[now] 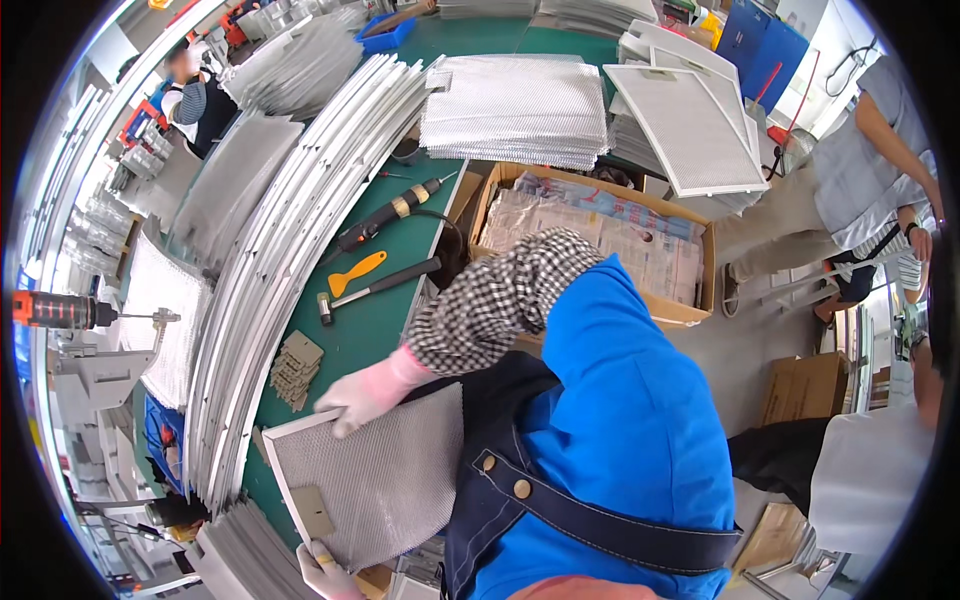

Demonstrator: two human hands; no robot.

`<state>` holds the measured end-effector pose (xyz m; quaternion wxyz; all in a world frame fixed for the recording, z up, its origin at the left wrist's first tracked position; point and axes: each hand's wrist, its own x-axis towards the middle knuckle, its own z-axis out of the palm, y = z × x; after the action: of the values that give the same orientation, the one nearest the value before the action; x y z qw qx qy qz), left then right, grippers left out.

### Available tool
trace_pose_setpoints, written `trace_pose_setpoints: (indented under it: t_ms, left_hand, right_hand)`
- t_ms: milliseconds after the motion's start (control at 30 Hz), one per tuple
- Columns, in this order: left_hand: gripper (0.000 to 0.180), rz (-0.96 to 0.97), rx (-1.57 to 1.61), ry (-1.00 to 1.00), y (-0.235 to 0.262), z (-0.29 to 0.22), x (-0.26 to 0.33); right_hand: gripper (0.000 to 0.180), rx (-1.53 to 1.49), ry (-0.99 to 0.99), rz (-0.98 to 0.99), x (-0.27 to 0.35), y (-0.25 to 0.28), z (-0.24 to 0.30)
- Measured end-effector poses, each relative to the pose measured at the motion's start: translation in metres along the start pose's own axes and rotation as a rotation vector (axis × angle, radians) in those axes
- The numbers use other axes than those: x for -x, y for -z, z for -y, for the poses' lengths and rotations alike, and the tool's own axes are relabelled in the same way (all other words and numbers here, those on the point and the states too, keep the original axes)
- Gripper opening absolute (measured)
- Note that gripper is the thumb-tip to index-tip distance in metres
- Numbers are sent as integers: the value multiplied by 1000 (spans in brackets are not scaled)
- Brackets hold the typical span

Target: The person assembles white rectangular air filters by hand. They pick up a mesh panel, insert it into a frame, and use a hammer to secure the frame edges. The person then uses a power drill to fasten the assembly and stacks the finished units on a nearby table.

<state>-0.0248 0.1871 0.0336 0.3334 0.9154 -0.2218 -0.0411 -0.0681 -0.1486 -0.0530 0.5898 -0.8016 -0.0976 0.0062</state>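
A silver mesh panel (395, 475) with a pale metal strip along its left edge and a beige plate (312, 511) near that edge lies tilted in front of my apron. My right hand (370, 395), in a white and pink glove below a checkered sleeve, closes over the panel's upper corner. At its lower corner my left hand (325, 572), also gloved, grips the edge strip; the picture's lower rim cuts off part of it. Beside the panel, on the green bench, is a pile of small beige plates (297, 368).
A hammer (380, 289), a yellow scraper (357, 272) and a power screwdriver (385, 220) lie on the bench (335, 335). Long metal strips (290, 220) curve along the left. Mesh sheets (515, 105) are stacked beyond a cardboard box (708, 250). People stand at right and far left.
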Motion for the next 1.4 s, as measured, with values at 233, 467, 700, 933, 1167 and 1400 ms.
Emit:
trace_pose_setpoints:
  t_ms: [233, 467, 700, 933, 1167, 1400]
  left_hand:
    - [30, 115, 287, 135, -6, -6, -7]
    - [39, 120, 594, 118, 21, -33, -46]
    - [53, 22, 485, -297, -19, -19, -66]
    - [60, -52, 697, 189, -85, -72, -48]
    - [66, -42, 743, 152, -89, -42, -61]
    - [59, 40, 791, 232, -95, -35, -48]
  right_hand:
    - [58, -206, -169, -64, 88, -8, -28]
    - [38, -262, -74, -412, 88, 28, -16]
    - [41, -474, 101, -611, 77, 29, -6]
    - [36, -606, 114, -774, 91, 51, -28]
    - [41, -737, 92, -715, 93, 37, -20]
    - [36, -650, 47, -743, 88, 46, -15]
